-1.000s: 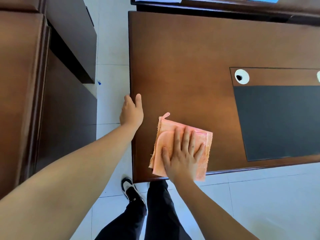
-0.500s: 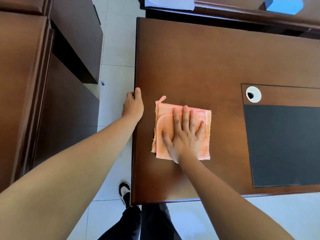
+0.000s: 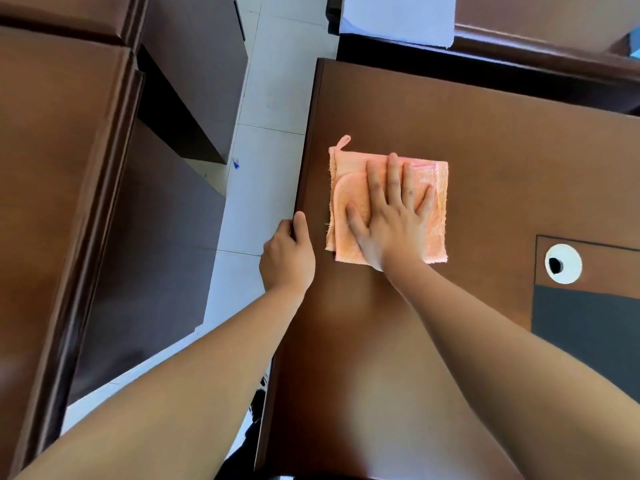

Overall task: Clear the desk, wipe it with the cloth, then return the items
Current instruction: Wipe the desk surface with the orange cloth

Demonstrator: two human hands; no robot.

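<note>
**Cloth under right hand near the counter's left edge; unwiped surface lying ahead and to the right**

Cloth, a folded peach-coloured square with a small hanging loop at its far left corner, is being held flat on the counter, just inside the counter's left edge and roughly midway along its depth. No marked long axis is being presented by the fold; its sides are lying roughly parallel to the counter's edges.

The right hand is being pressed palm-down directly on top of the cloth, fingers straight and slightly spread, pointing away from the person, with the thumb splayed to the left. The heel of the palm is overhanging the cloth's near edge. The forearm is being extended diagonally from the lower right.

The left hand is being rested on the counter's left edge, just beside the cloth but apart from it. The thumb is lying along the top surface; the fingers appear to be wrapped over the side, though the fingertips are hidden. It is judged to be serving as a brace, not as a working hand.

The relation governing the coming stroke is being assessed as follows: bare brown surface is lying beyond the cloth and well out to the right, towards the white cable grommet and the dark inlaid pad. The wiping step is judged to be in progress; return of the items is not yet begun. A white sheet is being noted on the adjoining surface beyond.
</note>
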